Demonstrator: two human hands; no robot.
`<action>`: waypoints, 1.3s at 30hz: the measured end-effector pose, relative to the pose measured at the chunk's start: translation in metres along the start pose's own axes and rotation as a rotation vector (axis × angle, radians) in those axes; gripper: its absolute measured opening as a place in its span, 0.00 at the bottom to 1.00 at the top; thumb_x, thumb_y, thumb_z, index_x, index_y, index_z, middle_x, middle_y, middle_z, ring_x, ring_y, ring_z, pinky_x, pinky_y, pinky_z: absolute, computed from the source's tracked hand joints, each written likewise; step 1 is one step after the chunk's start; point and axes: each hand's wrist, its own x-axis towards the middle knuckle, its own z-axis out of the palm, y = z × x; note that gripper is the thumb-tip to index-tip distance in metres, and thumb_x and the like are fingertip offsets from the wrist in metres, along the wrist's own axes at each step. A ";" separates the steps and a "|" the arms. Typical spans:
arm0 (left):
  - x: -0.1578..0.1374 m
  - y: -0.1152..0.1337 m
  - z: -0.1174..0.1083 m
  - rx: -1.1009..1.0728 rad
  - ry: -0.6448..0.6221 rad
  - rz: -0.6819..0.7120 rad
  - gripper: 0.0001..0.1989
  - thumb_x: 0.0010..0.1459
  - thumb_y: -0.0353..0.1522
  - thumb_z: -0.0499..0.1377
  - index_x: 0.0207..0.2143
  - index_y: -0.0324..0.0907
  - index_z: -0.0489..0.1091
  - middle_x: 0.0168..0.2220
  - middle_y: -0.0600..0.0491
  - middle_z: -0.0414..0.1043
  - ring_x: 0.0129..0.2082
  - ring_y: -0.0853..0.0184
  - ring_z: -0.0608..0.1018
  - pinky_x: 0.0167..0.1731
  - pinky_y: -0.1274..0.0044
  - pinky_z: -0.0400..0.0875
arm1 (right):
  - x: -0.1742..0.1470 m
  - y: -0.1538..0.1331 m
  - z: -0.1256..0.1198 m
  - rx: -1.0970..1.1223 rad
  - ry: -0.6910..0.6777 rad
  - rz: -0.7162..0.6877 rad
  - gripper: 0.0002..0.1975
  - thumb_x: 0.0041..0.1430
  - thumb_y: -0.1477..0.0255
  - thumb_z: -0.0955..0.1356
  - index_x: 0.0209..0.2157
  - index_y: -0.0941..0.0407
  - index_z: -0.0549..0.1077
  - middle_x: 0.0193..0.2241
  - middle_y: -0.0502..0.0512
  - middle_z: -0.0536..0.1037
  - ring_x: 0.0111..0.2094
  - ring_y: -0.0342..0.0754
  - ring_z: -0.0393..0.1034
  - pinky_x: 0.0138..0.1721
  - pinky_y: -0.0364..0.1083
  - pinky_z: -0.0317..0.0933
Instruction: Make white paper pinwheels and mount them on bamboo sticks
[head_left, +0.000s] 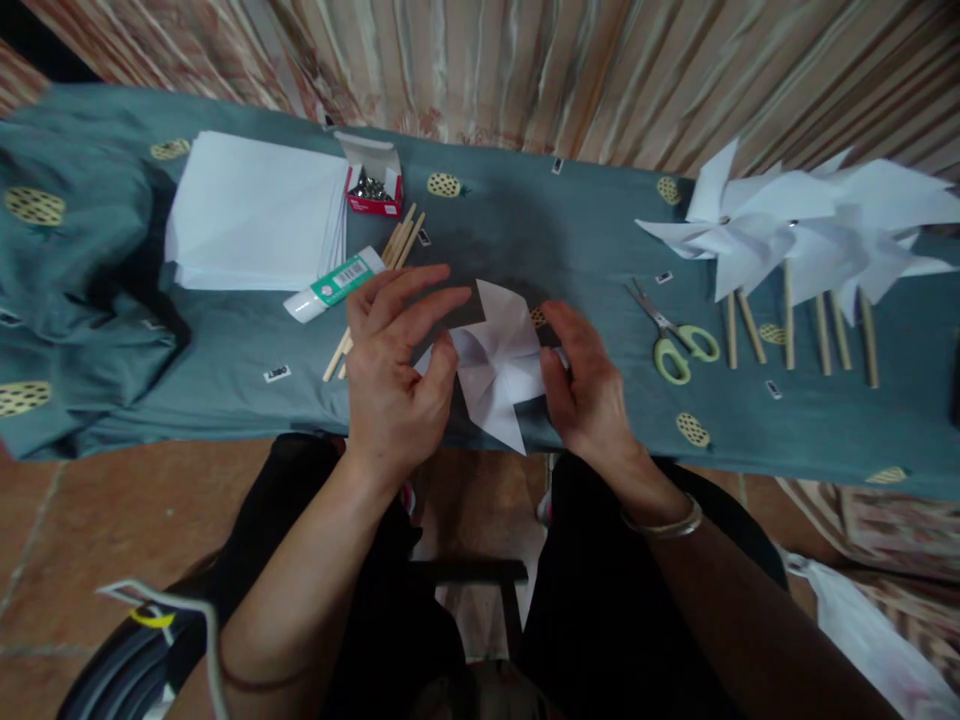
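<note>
A white paper pinwheel head (496, 368) with folded blades lies between my hands at the front edge of the table. My left hand (397, 360) is open at its left side, fingers spread and thumb over the edge of a blade. On the other side, my right hand (589, 385) has its thumb and forefinger apart around the tip of the right blade. Whether either hand presses on the paper is hard to tell. Several wooden sticks (403, 240) and a green and white glue stick (335, 285) lie just beyond my left hand.
A stack of white paper (259, 210) lies at the left, beside an open red box of metal pins (375, 190). Scissors with green handles (675, 345) are right of my right hand. Several finished pinwheels on sticks (795, 220) lie at the far right on the green cloth (585, 230).
</note>
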 end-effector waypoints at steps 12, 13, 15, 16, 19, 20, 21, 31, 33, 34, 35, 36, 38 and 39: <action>-0.032 0.011 -0.023 -0.139 -0.421 -0.261 0.12 0.54 0.26 0.54 0.29 0.42 0.77 0.28 0.52 0.77 0.27 0.66 0.79 0.31 0.75 0.73 | 0.018 0.011 0.014 0.110 0.054 0.078 0.25 0.59 0.65 0.68 0.57 0.53 0.66 0.44 0.56 0.81 0.49 0.57 0.75 0.54 0.60 0.66; -0.034 0.010 -0.025 -0.122 -0.444 -0.287 0.12 0.54 0.26 0.53 0.29 0.42 0.77 0.29 0.52 0.77 0.26 0.67 0.78 0.30 0.75 0.73 | 0.019 0.011 0.015 0.109 0.056 0.081 0.26 0.58 0.64 0.69 0.57 0.53 0.67 0.43 0.56 0.82 0.48 0.57 0.75 0.53 0.60 0.66; -0.036 0.006 -0.027 -0.088 -0.465 -0.320 0.12 0.53 0.26 0.53 0.30 0.42 0.77 0.31 0.51 0.78 0.26 0.66 0.78 0.30 0.75 0.73 | 0.022 0.009 0.017 0.112 0.056 0.099 0.28 0.56 0.63 0.71 0.56 0.55 0.67 0.40 0.57 0.82 0.46 0.58 0.75 0.51 0.61 0.67; -0.037 0.004 -0.028 -0.074 -0.467 -0.328 0.12 0.53 0.26 0.53 0.30 0.42 0.77 0.31 0.51 0.78 0.26 0.66 0.79 0.30 0.75 0.72 | 0.023 0.008 0.018 0.115 0.054 0.112 0.28 0.55 0.63 0.72 0.56 0.55 0.67 0.39 0.57 0.82 0.45 0.58 0.76 0.50 0.61 0.67; -0.040 0.001 -0.030 -0.073 -0.452 -0.391 0.11 0.54 0.29 0.55 0.33 0.42 0.79 0.31 0.50 0.79 0.29 0.62 0.80 0.33 0.72 0.73 | 0.026 0.004 0.019 0.122 0.035 0.154 0.29 0.54 0.66 0.72 0.57 0.55 0.67 0.35 0.54 0.82 0.43 0.57 0.76 0.49 0.60 0.67; -0.041 0.001 -0.030 -0.095 -0.441 -0.431 0.11 0.55 0.30 0.56 0.34 0.42 0.79 0.32 0.50 0.80 0.30 0.61 0.80 0.35 0.71 0.73 | 0.027 0.003 0.019 0.125 0.026 0.166 0.29 0.54 0.66 0.72 0.57 0.55 0.67 0.34 0.54 0.82 0.43 0.57 0.77 0.49 0.60 0.68; -0.042 0.001 -0.030 -0.125 -0.430 -0.477 0.11 0.55 0.31 0.57 0.36 0.42 0.79 0.32 0.50 0.81 0.31 0.60 0.81 0.36 0.70 0.74 | 0.028 0.002 0.019 0.129 0.019 0.175 0.28 0.54 0.67 0.72 0.57 0.54 0.67 0.34 0.53 0.82 0.43 0.57 0.77 0.49 0.60 0.68; -0.056 0.015 -0.015 -0.758 -0.202 -0.783 0.15 0.51 0.35 0.68 0.41 0.42 0.73 0.41 0.48 0.79 0.45 0.61 0.80 0.49 0.70 0.74 | 0.034 0.003 0.008 0.260 0.116 0.220 0.25 0.51 0.67 0.74 0.52 0.52 0.71 0.32 0.50 0.83 0.40 0.54 0.78 0.47 0.58 0.70; -0.058 0.019 -0.009 -0.873 -0.134 -0.829 0.17 0.48 0.35 0.70 0.40 0.43 0.71 0.44 0.49 0.79 0.47 0.62 0.80 0.52 0.70 0.72 | 0.036 0.004 0.003 0.307 0.144 0.261 0.24 0.51 0.66 0.74 0.51 0.53 0.72 0.32 0.51 0.83 0.37 0.53 0.78 0.45 0.57 0.71; -0.058 0.020 -0.007 -0.921 -0.101 -0.863 0.19 0.47 0.34 0.71 0.41 0.44 0.70 0.45 0.49 0.78 0.47 0.62 0.79 0.52 0.70 0.72 | 0.036 0.004 0.001 0.336 0.155 0.278 0.24 0.51 0.66 0.74 0.51 0.53 0.72 0.32 0.51 0.83 0.36 0.53 0.79 0.43 0.55 0.72; -0.058 0.021 -0.005 -0.967 -0.072 -0.904 0.21 0.46 0.34 0.71 0.42 0.44 0.69 0.46 0.50 0.78 0.47 0.63 0.80 0.52 0.70 0.72 | 0.036 0.004 -0.001 0.366 0.162 0.291 0.25 0.50 0.66 0.74 0.51 0.54 0.72 0.31 0.51 0.82 0.35 0.52 0.79 0.41 0.54 0.72; -0.057 0.021 -0.003 -1.007 -0.048 -0.951 0.24 0.45 0.33 0.72 0.44 0.45 0.69 0.47 0.50 0.78 0.46 0.64 0.80 0.51 0.70 0.72 | 0.036 0.004 -0.003 0.394 0.166 0.299 0.25 0.50 0.65 0.74 0.51 0.54 0.72 0.31 0.51 0.82 0.35 0.52 0.79 0.40 0.54 0.73; -0.052 0.022 -0.001 -1.071 -0.032 -1.040 0.25 0.44 0.32 0.72 0.46 0.44 0.69 0.46 0.51 0.78 0.45 0.65 0.80 0.51 0.71 0.72 | 0.036 0.002 -0.006 0.434 0.173 0.304 0.26 0.50 0.64 0.74 0.51 0.55 0.72 0.31 0.52 0.82 0.35 0.52 0.79 0.39 0.53 0.73; -0.048 0.023 0.000 -1.097 -0.044 -1.069 0.25 0.44 0.32 0.71 0.46 0.43 0.70 0.45 0.51 0.79 0.45 0.65 0.80 0.51 0.72 0.72 | 0.036 0.001 -0.007 0.444 0.177 0.304 0.26 0.50 0.64 0.74 0.51 0.55 0.72 0.31 0.52 0.82 0.35 0.52 0.79 0.39 0.52 0.73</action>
